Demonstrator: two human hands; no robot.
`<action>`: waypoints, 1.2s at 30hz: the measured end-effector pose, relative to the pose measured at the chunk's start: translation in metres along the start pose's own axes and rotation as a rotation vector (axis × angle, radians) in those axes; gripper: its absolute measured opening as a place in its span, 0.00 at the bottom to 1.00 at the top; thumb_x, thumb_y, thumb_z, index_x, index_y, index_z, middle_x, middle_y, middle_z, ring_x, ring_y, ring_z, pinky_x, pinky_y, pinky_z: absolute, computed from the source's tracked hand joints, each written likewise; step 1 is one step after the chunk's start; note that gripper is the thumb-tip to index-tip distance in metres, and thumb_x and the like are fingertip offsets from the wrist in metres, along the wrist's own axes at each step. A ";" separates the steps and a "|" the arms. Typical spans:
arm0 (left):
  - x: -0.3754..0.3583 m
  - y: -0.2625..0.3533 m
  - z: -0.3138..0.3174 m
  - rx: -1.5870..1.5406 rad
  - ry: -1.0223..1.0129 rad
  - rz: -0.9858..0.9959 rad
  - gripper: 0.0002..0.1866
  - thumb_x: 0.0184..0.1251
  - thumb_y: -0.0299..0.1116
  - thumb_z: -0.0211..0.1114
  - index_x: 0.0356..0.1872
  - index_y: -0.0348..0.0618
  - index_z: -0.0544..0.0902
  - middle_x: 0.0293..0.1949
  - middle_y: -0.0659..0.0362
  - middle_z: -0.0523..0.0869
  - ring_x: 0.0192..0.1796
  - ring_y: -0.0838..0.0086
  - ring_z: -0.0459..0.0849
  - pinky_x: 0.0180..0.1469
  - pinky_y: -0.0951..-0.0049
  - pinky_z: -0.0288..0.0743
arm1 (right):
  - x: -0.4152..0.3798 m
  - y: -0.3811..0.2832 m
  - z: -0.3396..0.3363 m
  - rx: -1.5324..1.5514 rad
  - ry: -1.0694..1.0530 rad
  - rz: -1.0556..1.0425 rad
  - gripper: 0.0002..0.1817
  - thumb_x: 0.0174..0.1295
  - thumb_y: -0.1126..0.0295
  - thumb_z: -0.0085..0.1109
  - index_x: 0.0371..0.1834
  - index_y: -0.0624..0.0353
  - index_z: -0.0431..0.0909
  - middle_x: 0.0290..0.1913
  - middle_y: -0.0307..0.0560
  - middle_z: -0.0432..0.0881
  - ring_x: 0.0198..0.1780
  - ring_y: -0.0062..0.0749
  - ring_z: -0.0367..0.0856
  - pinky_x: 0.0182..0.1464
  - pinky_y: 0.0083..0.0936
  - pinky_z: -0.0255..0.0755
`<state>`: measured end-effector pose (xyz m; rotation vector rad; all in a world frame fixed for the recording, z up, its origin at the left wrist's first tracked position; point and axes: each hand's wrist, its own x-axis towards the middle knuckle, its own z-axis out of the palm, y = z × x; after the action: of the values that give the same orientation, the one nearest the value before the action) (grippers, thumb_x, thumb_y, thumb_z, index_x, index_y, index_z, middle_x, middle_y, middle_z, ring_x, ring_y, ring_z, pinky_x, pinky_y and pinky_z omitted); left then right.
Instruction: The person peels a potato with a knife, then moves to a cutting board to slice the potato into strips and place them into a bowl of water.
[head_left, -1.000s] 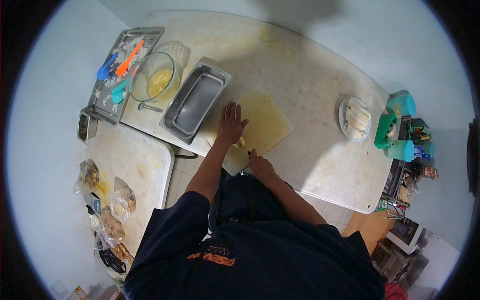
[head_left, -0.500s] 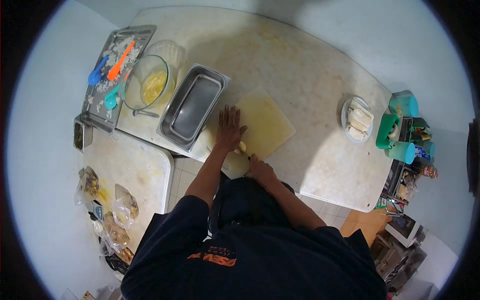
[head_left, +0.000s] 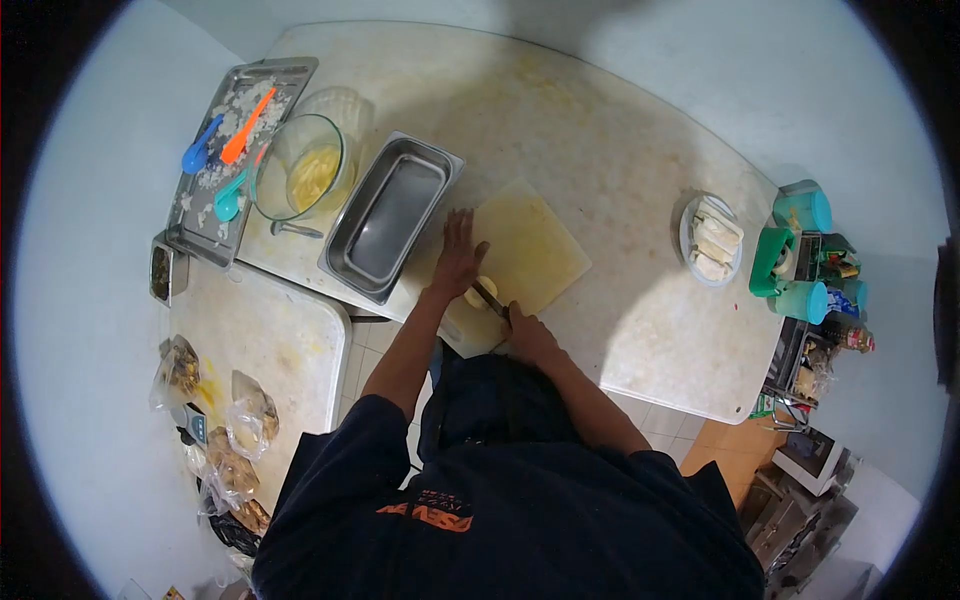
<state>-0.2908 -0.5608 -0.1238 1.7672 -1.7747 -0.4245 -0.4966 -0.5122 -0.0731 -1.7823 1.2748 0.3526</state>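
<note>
Spreading the fingers [head_left: 461, 226] of the left hand [head_left: 458, 264] a little, and sticking the thumb [head_left: 481, 252] out to the side; curling the right hand [head_left: 530, 338] round the handle of the knife [head_left: 489, 298], not showing each finger well enough to tell apart; putting the blade right by the round yellow piece [head_left: 481, 293], on the cutting board [head_left: 545, 240] just beside the left palm; likely risking a cut to that palm — from a slip of the blade on a smooth, round side; maybe risking a slide of the board too, from lying so near the table [head_left: 640, 270] edge; showing a flat, thin, yellow board with straight sides; showing a shiny metal pan [head_left: 390, 215] with round corners, a clear glass bowl [head_left: 345, 165] of soft yellow food, and — far to the right — long, pale pieces [head_left: 714, 240] on a round plate [head_left: 686, 240].
</note>
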 end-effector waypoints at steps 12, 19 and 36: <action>-0.094 0.040 -0.026 -0.129 0.013 0.013 0.19 0.55 0.33 0.70 0.49 0.41 0.81 0.51 0.46 0.77 0.56 0.52 0.75 0.58 0.58 0.71 | 0.008 0.041 0.004 0.257 0.265 -0.184 0.22 0.73 0.51 0.44 0.46 0.64 0.67 0.31 0.71 0.79 0.37 0.70 0.78 0.39 0.56 0.69; -0.090 0.043 -0.029 -0.122 -0.116 -0.435 0.21 0.57 0.42 0.71 0.46 0.38 0.82 0.41 0.47 0.85 0.46 0.54 0.84 0.48 0.61 0.78 | -0.001 0.047 0.002 0.206 0.443 -0.229 0.21 0.73 0.52 0.44 0.44 0.64 0.66 0.30 0.71 0.78 0.37 0.71 0.77 0.38 0.56 0.69; -0.109 0.061 -0.018 -0.319 0.141 -0.269 0.20 0.55 0.27 0.69 0.51 0.40 0.82 0.47 0.47 0.78 0.36 0.62 0.84 0.40 0.67 0.79 | -0.026 0.035 0.004 0.107 0.290 -0.246 0.17 0.71 0.57 0.48 0.45 0.64 0.65 0.29 0.69 0.80 0.36 0.69 0.78 0.40 0.57 0.69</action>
<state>-0.3347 -0.4462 -0.0927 1.7591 -1.2953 -0.6377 -0.5370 -0.4958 -0.0751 -1.9188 1.2253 -0.1149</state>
